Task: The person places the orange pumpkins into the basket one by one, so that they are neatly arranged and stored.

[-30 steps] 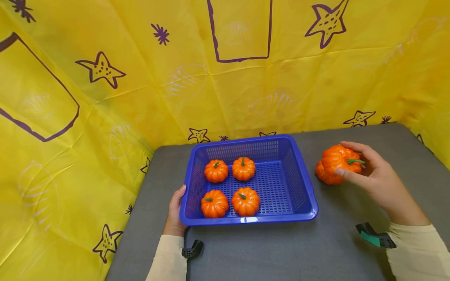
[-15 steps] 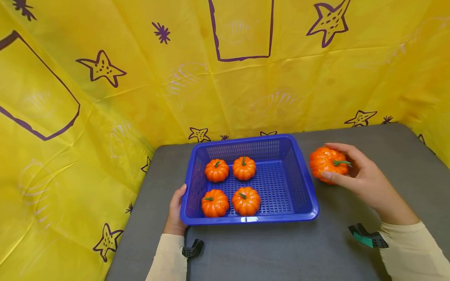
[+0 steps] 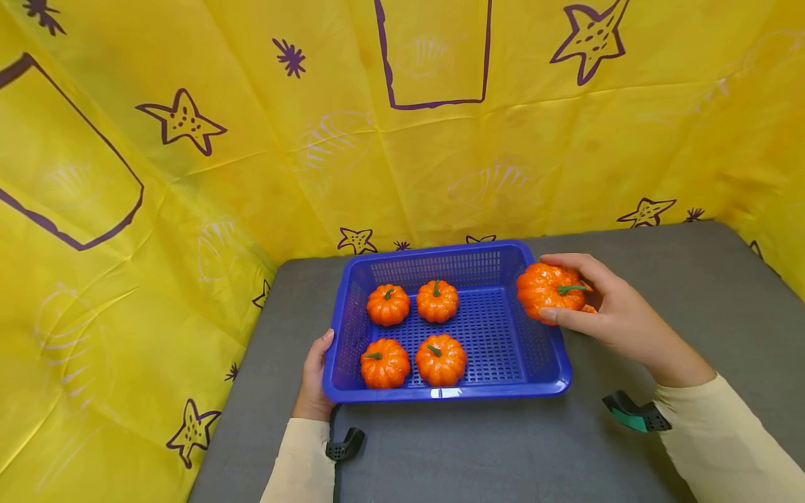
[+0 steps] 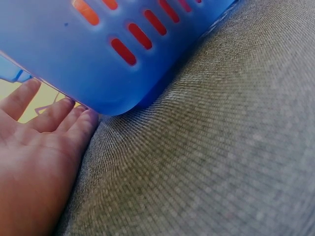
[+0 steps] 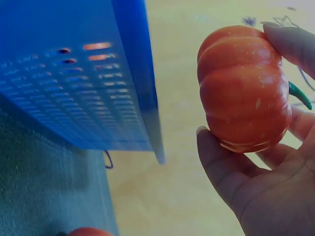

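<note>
Head camera is looking down at a gray table [image 3: 478,447] with a blue plastic basket [image 3: 440,392] sitting on it, and a yellow cloth with purple stars [image 3: 189,140] is hanging behind. The right hand [image 3: 604,314] is holding a small orange pumpkin [image 3: 547,292] with a green stem, fingers and thumb curling around it. The pumpkin is hanging in the air right over the basket's right rim, tipped so the stem is pointing sideways toward the hand. In the right wrist camera the pumpkin [image 5: 243,88] is sitting between a thumb below and a fingertip on top, with the basket's blue wall [image 5: 74,73] just beside it. Four other little pumpkins [image 3: 411,332] are sitting inside the basket in two rows on the left part, so the right part is looking bare. The left hand [image 3: 312,381] is resting flat against the basket's left wall, fingers straight and not grabbing. The left wrist camera is showing those fingers [image 4: 59,115] touching the basket's corner [image 4: 113,93]. The pumpkin looks smooth and shiny, so it could be slipping from the fingers. It could also be bumping the rim and rolling off onto the table. If it is dropping too hard, it might be knocking the other pumpkins out of their rows.
</note>
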Motion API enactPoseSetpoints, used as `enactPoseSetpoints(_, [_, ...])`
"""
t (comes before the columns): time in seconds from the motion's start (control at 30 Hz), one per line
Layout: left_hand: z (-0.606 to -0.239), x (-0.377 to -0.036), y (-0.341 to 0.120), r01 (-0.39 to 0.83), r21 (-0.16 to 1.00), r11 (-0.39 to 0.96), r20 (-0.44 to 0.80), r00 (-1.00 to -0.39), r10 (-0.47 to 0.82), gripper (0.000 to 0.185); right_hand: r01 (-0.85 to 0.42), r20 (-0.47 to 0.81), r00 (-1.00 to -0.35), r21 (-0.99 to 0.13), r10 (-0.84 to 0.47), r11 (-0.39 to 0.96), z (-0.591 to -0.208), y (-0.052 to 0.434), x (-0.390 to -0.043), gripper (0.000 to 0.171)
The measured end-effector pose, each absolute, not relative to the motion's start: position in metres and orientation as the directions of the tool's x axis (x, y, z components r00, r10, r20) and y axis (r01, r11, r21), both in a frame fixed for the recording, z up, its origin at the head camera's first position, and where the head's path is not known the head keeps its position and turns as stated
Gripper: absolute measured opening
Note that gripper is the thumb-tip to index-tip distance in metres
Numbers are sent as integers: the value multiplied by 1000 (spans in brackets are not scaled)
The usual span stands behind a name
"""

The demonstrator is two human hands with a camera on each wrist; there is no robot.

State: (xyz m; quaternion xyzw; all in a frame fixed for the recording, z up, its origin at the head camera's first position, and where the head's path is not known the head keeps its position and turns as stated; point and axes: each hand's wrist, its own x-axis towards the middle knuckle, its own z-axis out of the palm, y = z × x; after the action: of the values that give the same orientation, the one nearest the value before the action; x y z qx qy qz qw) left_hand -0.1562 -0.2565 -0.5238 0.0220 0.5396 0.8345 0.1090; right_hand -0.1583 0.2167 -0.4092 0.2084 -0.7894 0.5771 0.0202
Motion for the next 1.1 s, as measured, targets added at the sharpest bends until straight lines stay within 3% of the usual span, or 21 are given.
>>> enactPoseSetpoints(0.4, [-524, -156, -257, -151, 906, -396, -70, -975, 211, 56, -392, 230, -874, -853, -428, 344, -412, 189, -179, 67])
enactPoseSetpoints(0.73, [-524, -157, -256, -165, 898, -409, -83, -974, 210, 52, -486, 267, -841, -756, -471, 438, -411, 176, -203, 65])
enactPoseSetpoints(1.1, [-525, -157, -256, -172, 894, -414, -91, -974, 208, 50, -471, 202, -838, -737, -508, 484, -417, 164, -226, 67])
